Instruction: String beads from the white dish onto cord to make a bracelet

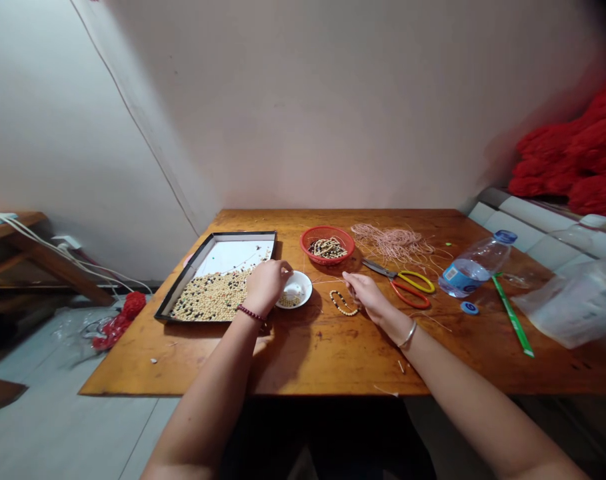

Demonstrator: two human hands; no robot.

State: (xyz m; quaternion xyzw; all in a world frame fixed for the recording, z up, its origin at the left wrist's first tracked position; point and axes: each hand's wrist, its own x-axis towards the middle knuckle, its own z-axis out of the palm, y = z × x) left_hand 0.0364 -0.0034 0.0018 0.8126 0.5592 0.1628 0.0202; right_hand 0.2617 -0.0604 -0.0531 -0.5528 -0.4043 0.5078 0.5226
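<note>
Just beside my right hand (365,291) a short beaded strand (343,304) lies on the bench (333,353); that grip is pinched shut on a thin thread (327,281). My left hand (266,285) curls over the white dish (295,289), whether closed on a bead I cannot tell. Left sits the bead tray (217,283); beyond, a red basket (327,244), with scissors (405,285) to the right.

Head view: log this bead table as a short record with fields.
surface: wooden table
left hand: over the white dish, fingers pinched, beside the bead tray
right hand: pinching a thin cord next to a short bead strand
behind: red basket of beads, loose pink cord
right side: scissors, water bottle, green strip
</note>
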